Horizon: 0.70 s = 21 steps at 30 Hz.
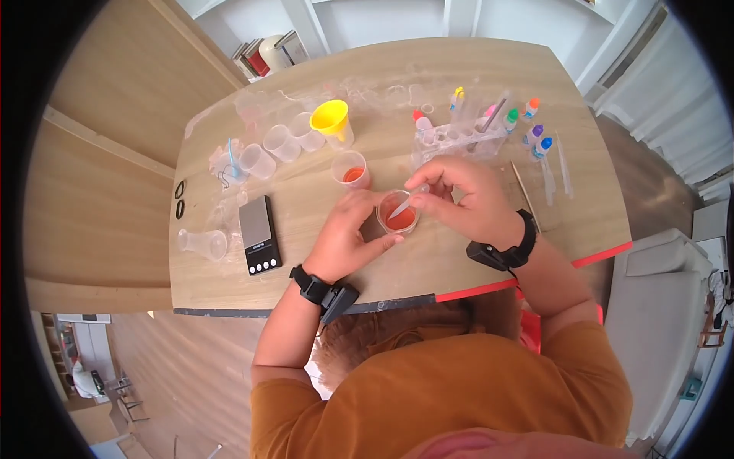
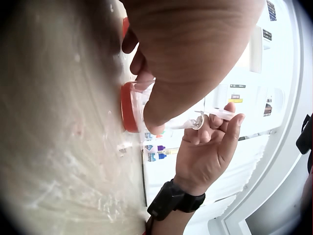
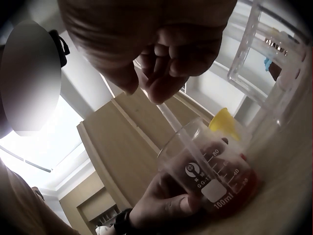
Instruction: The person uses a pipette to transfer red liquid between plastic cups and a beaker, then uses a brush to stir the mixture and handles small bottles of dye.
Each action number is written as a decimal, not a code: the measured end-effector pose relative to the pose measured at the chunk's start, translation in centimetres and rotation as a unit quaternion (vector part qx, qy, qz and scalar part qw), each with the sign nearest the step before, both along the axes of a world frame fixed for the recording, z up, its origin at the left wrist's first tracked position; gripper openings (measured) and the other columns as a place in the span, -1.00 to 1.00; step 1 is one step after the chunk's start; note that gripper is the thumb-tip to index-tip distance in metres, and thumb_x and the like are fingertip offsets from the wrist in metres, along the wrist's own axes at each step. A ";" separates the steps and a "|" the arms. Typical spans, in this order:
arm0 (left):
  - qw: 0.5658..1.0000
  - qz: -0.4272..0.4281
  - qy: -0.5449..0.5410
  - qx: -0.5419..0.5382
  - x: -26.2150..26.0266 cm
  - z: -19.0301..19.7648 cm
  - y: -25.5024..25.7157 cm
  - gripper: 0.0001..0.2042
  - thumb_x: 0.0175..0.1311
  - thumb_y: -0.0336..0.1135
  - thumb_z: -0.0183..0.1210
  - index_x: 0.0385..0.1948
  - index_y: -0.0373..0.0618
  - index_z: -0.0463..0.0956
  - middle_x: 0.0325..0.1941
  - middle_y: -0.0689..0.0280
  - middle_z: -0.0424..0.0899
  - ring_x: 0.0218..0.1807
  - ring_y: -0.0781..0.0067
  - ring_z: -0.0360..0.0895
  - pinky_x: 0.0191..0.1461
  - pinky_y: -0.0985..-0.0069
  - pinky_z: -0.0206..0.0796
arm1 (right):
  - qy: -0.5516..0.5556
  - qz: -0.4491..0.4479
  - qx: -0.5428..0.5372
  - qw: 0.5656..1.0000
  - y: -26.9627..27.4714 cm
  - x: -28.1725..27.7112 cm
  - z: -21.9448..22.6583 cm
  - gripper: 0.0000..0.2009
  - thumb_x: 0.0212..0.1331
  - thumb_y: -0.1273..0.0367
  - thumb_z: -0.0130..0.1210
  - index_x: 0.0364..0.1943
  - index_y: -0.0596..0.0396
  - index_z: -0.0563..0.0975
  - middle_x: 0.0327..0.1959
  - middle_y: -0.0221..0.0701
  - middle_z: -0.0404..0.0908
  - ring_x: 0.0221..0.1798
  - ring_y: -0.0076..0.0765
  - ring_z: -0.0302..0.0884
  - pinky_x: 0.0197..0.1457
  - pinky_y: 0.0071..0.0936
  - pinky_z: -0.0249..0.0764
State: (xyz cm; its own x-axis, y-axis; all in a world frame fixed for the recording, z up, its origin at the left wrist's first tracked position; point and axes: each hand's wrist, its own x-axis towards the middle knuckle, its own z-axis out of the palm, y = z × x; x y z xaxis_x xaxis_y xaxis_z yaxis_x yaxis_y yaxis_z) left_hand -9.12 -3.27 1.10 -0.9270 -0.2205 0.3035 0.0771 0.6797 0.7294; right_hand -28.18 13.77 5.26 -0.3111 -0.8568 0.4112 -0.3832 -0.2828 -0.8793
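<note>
My left hand [image 1: 345,239] holds a clear 100 ml beaker [image 3: 208,174] that stands on the table, thumb on one side and fingers on the other. Orange-red liquid [image 1: 399,222] covers its bottom. Above the rim, my right hand [image 1: 468,200] pinches a translucent plastic dropper [image 3: 171,118] between thumb and fingers. The dropper slants down into the beaker, its lower end near the liquid. Just behind stands a plastic cup [image 1: 350,161], also with orange-red liquid in it.
A yellow funnel [image 1: 330,116] sits in a cup, beside several empty cups [image 1: 281,143]. Left lie a black scale [image 1: 260,233] and a clear flask [image 1: 203,244]. A clear test tube rack [image 1: 459,141] and several dye bottles [image 1: 543,148] stand at right, near a thin wooden stick [image 1: 525,195].
</note>
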 end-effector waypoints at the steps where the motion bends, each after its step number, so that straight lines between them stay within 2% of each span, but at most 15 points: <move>1: 1.000 -0.005 -0.001 0.001 0.0 0.2 0.0 -0.35 0.05 -0.31 0.63 0.23 -0.16 0.58 0.11 0.12 0.70 0.20 0.00 0.58 0.37 0.15 0.37 | -0.005 0.000 -0.001 1.000 0.0 -0.1 -0.1 -0.81 0.27 0.47 0.42 -0.07 0.06 0.72 -0.23 -0.51 0.71 -0.35 -0.62 0.55 -0.30 -0.58 0.46; 3: 1.000 -0.011 -0.006 -0.001 -0.1 0.2 0.2 -0.35 0.05 -0.31 0.64 0.23 -0.16 0.57 0.11 0.13 0.70 0.20 0.02 0.58 0.35 0.16 0.39 | 0.026 0.027 0.001 0.999 0.1 -0.3 0.2 -0.79 0.25 0.47 0.43 -0.05 0.05 0.74 -0.25 -0.53 0.70 -0.36 -0.62 0.54 -0.32 -0.59 0.44; 5: 0.999 0.008 0.034 0.021 -0.3 -0.1 0.8 -0.39 0.05 -0.32 0.62 0.20 -0.12 0.59 0.05 0.15 0.70 0.14 0.03 0.58 0.30 0.17 0.40 | 0.029 0.026 -0.015 0.999 -0.1 -0.3 -0.3 -0.79 0.28 0.44 0.42 -0.02 0.02 0.74 -0.28 -0.54 0.68 -0.36 -0.63 0.52 -0.32 -0.59 0.43; 8: 0.998 0.034 0.025 0.040 -0.4 -0.5 1.4 -0.41 0.04 -0.33 0.62 0.16 -0.13 0.60 0.05 0.16 0.72 0.12 0.05 0.60 0.29 0.19 0.40 | 0.045 0.020 -0.028 0.998 -0.1 -0.6 -0.5 -0.79 0.31 0.41 0.40 0.01 0.00 0.74 -0.30 -0.54 0.66 -0.33 -0.62 0.53 -0.30 -0.58 0.44; 10: 0.999 0.032 0.010 0.027 -0.2 0.0 1.5 -0.42 0.04 -0.34 0.62 0.16 -0.12 0.60 0.06 0.16 0.72 0.12 0.06 0.60 0.30 0.18 0.39 | 0.054 0.014 -0.027 0.998 -0.1 -0.7 -0.7 -0.79 0.31 0.42 0.40 0.01 0.01 0.74 -0.29 -0.54 0.66 -0.31 -0.62 0.55 -0.29 -0.58 0.45; 12: 0.999 0.029 -0.006 0.013 0.1 0.8 1.5 -0.43 0.04 -0.34 0.61 0.15 -0.12 0.61 0.07 0.16 0.73 0.12 0.08 0.61 0.31 0.18 0.39 | 0.047 -0.002 -0.073 0.996 -0.2 -0.9 -0.8 -0.79 0.32 0.42 0.40 0.00 0.03 0.73 -0.29 -0.52 0.65 -0.29 -0.59 0.58 -0.26 -0.56 0.49; 14: 0.999 -0.005 0.026 -0.018 0.2 2.0 1.4 -0.43 -0.01 -0.36 0.59 0.12 -0.11 0.62 0.09 0.18 0.74 0.14 0.07 0.60 0.34 0.14 0.36 | 0.050 -0.012 -0.078 0.996 -0.1 -0.9 -0.5 -0.79 0.32 0.43 0.40 0.00 0.04 0.73 -0.28 -0.50 0.66 -0.27 -0.58 0.60 -0.25 -0.55 0.51; 16: 0.999 0.004 0.051 -0.011 1.0 2.1 0.9 -0.43 -0.04 -0.36 0.57 0.11 -0.11 0.62 0.08 0.19 0.74 0.15 0.08 0.60 0.36 0.14 0.35 | 0.052 -0.024 -0.083 0.995 0.0 -0.8 -0.4 -0.79 0.33 0.44 0.40 0.00 0.06 0.73 -0.27 -0.48 0.67 -0.24 -0.57 0.62 -0.24 -0.55 0.52; 19: 0.996 0.028 0.088 0.012 2.2 1.5 -1.2 -0.42 -0.06 -0.34 0.53 0.11 -0.15 0.60 0.11 0.19 0.68 0.22 0.12 0.56 0.40 0.17 0.32 | 0.029 -0.028 -0.110 0.993 0.2 -0.4 -0.8 -0.79 0.33 0.46 0.40 0.01 0.08 0.72 -0.27 -0.44 0.68 -0.26 -0.57 0.65 -0.25 -0.56 0.53; 21: 0.992 0.065 0.094 0.053 2.8 0.7 -2.7 -0.41 0.00 -0.29 0.47 0.15 -0.21 0.56 0.16 0.19 0.60 0.30 0.22 0.52 0.45 0.23 0.29 | -0.048 -0.004 -0.143 0.989 0.1 0.1 -1.1 -0.79 0.34 0.48 0.39 0.02 0.10 0.71 -0.25 -0.41 0.71 -0.30 -0.58 0.67 -0.26 -0.58 0.53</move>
State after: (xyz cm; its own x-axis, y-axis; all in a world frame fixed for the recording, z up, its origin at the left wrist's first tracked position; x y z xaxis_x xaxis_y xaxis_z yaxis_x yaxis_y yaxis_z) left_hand -6.35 -5.99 1.82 -0.8181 -0.3747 0.4363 0.1346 0.6128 0.7787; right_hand -28.09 13.87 4.17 -0.3675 -0.7076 0.6036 -0.3049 -0.5215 -0.7970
